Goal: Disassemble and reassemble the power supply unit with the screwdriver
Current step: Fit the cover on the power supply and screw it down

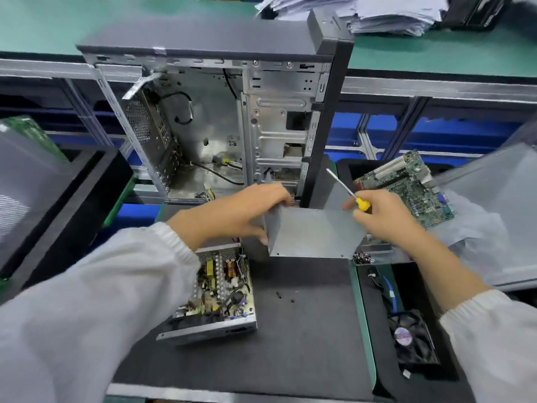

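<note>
Our left hand (244, 212) and screwdriver-pinching right hand (386, 216) grip the light, stiff, sharp-edged cover (313, 232) by its sides above the open power supply (218, 289).

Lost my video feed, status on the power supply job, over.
Left hand grips the grey cover; right hand holds the screwdriver. Power supply base open on the mat. Loose screws beside it.

The opened power supply unit (216, 295) lies on the black mat, circuit board exposed; its grey metal cover (312, 231) is lifted clear, the yellow-handled screwdriver (353, 196) angled above
</note>
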### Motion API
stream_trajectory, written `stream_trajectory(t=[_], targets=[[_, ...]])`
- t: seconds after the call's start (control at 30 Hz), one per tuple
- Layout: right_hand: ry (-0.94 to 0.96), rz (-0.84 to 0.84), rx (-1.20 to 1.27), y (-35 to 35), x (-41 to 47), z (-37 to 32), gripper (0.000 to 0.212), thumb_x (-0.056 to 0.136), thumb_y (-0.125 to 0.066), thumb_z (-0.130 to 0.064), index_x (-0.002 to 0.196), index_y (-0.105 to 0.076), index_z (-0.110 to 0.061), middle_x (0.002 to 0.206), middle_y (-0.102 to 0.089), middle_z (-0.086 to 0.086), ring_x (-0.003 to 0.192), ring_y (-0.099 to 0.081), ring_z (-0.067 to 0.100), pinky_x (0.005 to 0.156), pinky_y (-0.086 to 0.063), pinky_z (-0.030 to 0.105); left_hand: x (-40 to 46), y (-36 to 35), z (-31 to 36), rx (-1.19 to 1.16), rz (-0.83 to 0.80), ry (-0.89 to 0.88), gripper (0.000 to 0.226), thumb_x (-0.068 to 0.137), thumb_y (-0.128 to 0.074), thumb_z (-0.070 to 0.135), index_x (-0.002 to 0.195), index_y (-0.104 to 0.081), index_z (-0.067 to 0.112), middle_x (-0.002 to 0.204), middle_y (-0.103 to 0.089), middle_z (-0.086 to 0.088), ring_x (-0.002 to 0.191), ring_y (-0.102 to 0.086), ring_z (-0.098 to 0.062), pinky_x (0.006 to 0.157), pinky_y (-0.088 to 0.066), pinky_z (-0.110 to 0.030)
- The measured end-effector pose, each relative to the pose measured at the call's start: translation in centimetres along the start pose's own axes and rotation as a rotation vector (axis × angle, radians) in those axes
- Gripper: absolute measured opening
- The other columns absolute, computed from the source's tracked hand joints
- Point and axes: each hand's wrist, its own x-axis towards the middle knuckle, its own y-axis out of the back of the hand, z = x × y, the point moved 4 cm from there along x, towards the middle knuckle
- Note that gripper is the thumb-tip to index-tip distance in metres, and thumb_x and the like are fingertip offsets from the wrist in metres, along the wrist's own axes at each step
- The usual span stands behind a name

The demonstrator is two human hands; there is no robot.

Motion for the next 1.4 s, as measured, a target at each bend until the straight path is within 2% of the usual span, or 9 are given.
stream_trajectory(t=[0.13, 0.27, 0.4, 0.5, 0.63, 0.73, 0.87, 1.03, 1.4], targets=[[0.063, -0.094, 0.218, 1.5, 0.3, -5.4, 0.029, 0.087, -0.051, -0.005, 0.081, -0.071, -0.025, 0.054, -0.041, -0.002, 0.037, -0.039, 0.005, 0.041, -0.036, 0.019, -5.4, 3.6, 0.3, 0.208, 0.237, -0.036, 0.085, 0.070, -0.087, 0.031, 0.139, -0.043, 0.009, 0.132, -0.050, -0.007, 0.119, -0.045, -0.018, 0.101, -0.037, -0.032], [0.023, -0.242, 0.484, 0.5, 1.3, -10.2, 0.023, 0.088, -0.057, -0.013, 0.075, -0.075, -0.017, 0.064, -0.056, 0.004, 0.037, -0.038, 0.008, 0.036, -0.028, 0.018, -10.9, 5.3, -0.3, 0.022, 0.383, 0.146, 0.090, 0.064, -0.091, 0.032, 0.139, -0.044, 0.016, 0.145, -0.041, 0.013, 0.144, -0.026, -0.015, 0.118, -0.024, -0.037], [0.074, -0.548, 0.776, -1.2, 1.7, -12.3, 0.054, 0.085, -0.048, -0.066, 0.091, -0.074, -0.020, 0.058, -0.049, 0.000, 0.041, -0.033, 0.008, 0.034, -0.029, 0.016, -15.5, 4.7, 0.0, -0.591, 0.549, 0.323, 0.073, 0.068, -0.083, 0.039, 0.129, -0.052, 0.015, 0.119, -0.065, 0.001, 0.115, -0.062, -0.017, 0.097, -0.051, -0.034], [0.108, -0.784, 1.012, -4.2, 0.8, -12.6, 0.035, 0.088, -0.047, -0.062, 0.082, -0.068, -0.034, 0.069, -0.046, -0.012, 0.052, -0.034, 0.005, 0.035, -0.029, 0.014, -17.6, 2.5, -1.0, -1.078, 0.706, 0.654, 0.057, 0.065, -0.071, 0.054, 0.107, -0.068, 0.015, 0.102, -0.074, -0.005, 0.089, -0.071, -0.019, 0.079, -0.055, -0.038], [0.062, -0.889, 1.061, -8.1, -0.4, -12.6, 0.024, 0.100, -0.043, -0.034, 0.106, -0.064, -0.024, 0.070, -0.055, -0.015, 0.051, -0.037, 0.003, 0.039, -0.033, 0.013, -18.5, 0.6, -1.7, -1.164, 0.588, 0.834, 0.043, 0.081, -0.059, 0.052, 0.108, -0.073, 0.022, 0.110, -0.074, -0.004, 0.097, -0.072, -0.024, 0.080, -0.055, -0.037], [0.026, -0.859, 1.062, -9.5, -1.1, -12.5, 0.079, 0.071, -0.072, -0.057, 0.127, -0.050, -0.004, 0.063, -0.051, -0.013, 0.048, -0.040, 0.002, 0.039, -0.034, 0.012, -19.0, 0.1, -2.0, -1.126, 0.553, 0.826, 0.057, 0.083, -0.057, 0.053, 0.122, -0.062, 0.012, 0.112, -0.073, -0.006, 0.100, -0.071, -0.026, 0.081, -0.056, -0.041], [0.004, -0.759, 1.028, -9.6, -1.6, -12.8, 0.076, 0.062, -0.079, -0.056, 0.121, -0.058, -0.013, 0.069, -0.059, -0.010, 0.048, -0.041, 0.002, 0.038, -0.033, 0.012, -19.1, 0.0, -2.3, -1.114, 0.534, 0.835, 0.067, 0.078, -0.049, 0.055, 0.124, -0.060, 0.008, 0.111, -0.073, -0.008, 0.101, -0.071, -0.028, 0.093, -0.053, -0.051], [-0.143, -0.659, 1.039, -10.7, -1.9, -12.3, 0.046, 0.068, -0.076, -0.043, 0.095, -0.062, -0.009, 0.066, -0.055, -0.001, 0.045, -0.039, 0.004, 0.034, -0.028, 0.014, -19.1, -0.5, -2.8, -1.142, 0.474, 0.848, 0.068, 0.076, -0.048, 0.065, 0.119, -0.065, 0.015, 0.110, -0.074, -0.005, 0.098, -0.072, -0.027, 0.082, -0.059, -0.042], [-0.432, -0.685, 0.906, -17.0, -5.5, -9.5, 0.076, 0.051, -0.083, -0.060, 0.099, -0.050, -0.011, 0.062, -0.036, -0.003, 0.051, -0.030, 0.008, 0.038, -0.025, 0.019, -22.3, -7.5, -4.3, -1.165, 0.344, 1.104, 0.080, 0.064, -0.052, 0.082, 0.109, -0.072, 0.019, 0.100, -0.076, -0.009, 0.089, -0.072, -0.033, 0.082, -0.059, -0.051]])
